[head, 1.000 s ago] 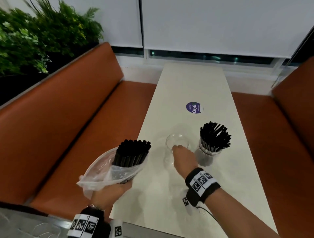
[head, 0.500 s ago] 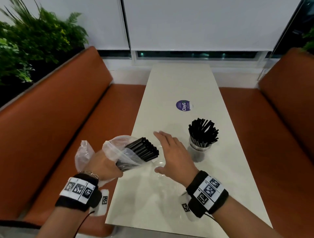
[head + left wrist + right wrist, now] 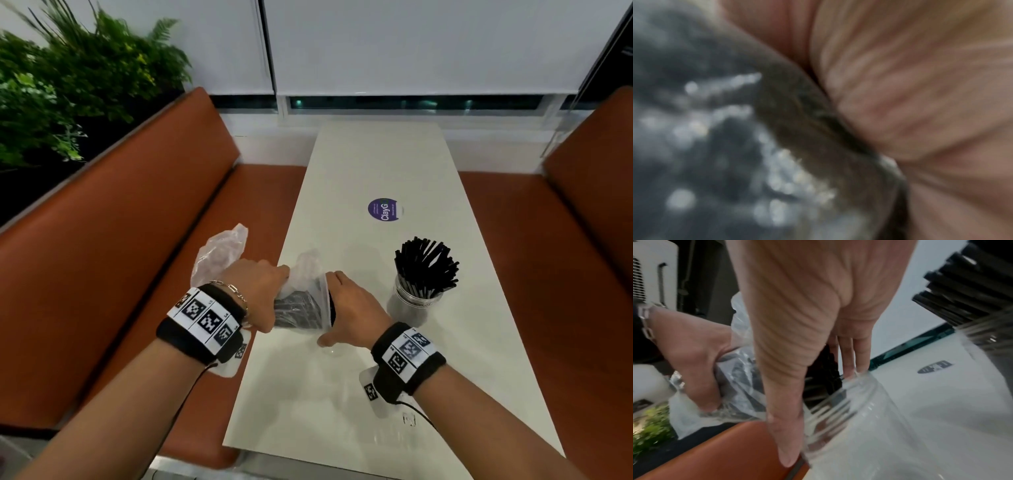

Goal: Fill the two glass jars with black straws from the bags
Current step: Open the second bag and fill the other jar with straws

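Straws (image 3: pixel 297 308) in a clear bag (image 3: pixel 308 284) sit tipped over the empty jar (image 3: pixel 840 407) near the table's (image 3: pixel 376 164) left edge, between my two hands. My left hand (image 3: pixel 255 291) is clamped around the bag and the bundle inside it, fingers curled tight. My right hand (image 3: pixel 352 311) is spread, fingers straight and pointing down, thumb and fingertips touching the jar's rim while the palm faces the straw ends.

Only the right wrist view shows that clear jar, with its threaded neck, and the straw tips at its mouth; from the head view my hands and the bag hide nearly all of it. The left wrist view is a blur of palm skin pressed against crinkled plastic.

The full jar (image 3: pixel 416 301) stands upright to the right, near my right hand but apart from it, packed with black straws. Farther up the table a round purple sticker (image 3: pixel 383 209) reads "ClayG"; its smaller print is unreadable.
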### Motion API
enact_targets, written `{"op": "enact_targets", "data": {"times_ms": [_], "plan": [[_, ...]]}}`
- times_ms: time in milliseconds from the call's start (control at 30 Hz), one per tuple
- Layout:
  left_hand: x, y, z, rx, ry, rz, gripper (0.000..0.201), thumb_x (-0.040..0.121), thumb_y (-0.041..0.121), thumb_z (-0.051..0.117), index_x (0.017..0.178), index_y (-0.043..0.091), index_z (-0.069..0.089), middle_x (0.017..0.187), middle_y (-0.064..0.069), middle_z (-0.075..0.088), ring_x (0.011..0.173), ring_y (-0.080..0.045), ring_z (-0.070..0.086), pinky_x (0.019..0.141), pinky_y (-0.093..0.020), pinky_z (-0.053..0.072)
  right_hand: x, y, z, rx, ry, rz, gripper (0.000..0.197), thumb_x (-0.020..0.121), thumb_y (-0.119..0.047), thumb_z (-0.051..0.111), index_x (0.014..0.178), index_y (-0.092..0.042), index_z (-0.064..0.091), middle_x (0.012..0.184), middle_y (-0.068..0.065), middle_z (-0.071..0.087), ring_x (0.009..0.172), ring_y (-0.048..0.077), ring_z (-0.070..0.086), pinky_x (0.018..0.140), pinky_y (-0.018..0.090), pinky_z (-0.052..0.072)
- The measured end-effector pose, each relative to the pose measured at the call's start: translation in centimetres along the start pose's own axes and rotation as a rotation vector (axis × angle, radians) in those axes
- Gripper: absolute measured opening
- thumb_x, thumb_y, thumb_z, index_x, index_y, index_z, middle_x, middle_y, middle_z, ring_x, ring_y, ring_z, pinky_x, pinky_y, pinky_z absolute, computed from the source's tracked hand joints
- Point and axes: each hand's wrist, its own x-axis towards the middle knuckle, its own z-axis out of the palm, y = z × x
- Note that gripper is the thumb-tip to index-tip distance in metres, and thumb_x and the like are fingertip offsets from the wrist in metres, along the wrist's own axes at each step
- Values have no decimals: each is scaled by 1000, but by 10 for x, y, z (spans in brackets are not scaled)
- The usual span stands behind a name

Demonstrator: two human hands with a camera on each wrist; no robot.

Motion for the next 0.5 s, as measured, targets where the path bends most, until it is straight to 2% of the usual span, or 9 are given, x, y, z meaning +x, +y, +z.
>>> {"op": "enact_targets", "data": {"times_ms": [100,233,333,433,500], "plan": [[6,4,-3,51,-7,33,70,65,35,87,126,28,53,94,4,61,81,-19,63,74,-32,58,0,12,9,97,4,16,100,53,-35,101,136,-19,47,124,-4,50,100,18,61,83,37,60],[11,5,-7,48,-28,26,72,59,37,88,123,28,56,97,4,64,83,-19,67,79,-36,64,3,24,12,212,49,-17,106,51,-38,99,140,-23,45,132,-7,49,111,13,58,93,31,58],[14,6,-12,47,-20,40,77,58,41,88,126,30,55,99,3,63,85,-20,68,81,-37,65,9,30,15,203,23,14,97,47,-50,94,132,-28,51,118,-11,60,110,13,54,95,37,57],[19,8,-17,60,-1,71,85,59,45,88,135,33,51,107,3,67,94,-20,67,91,-37,59,15,36,19,208,10,20,90,44,-54,92,122,-31,55,108,-14,60,107,15,53,92,38,58],[21,8,-21,88,20,92,86,63,50,86,139,34,49,111,5,71,100,-19,67,103,-38,48,19,38,22,219,4,23,80,43,-53,91,113,-32,57,103,-11,60,104,18,56,88,39,60]]}}
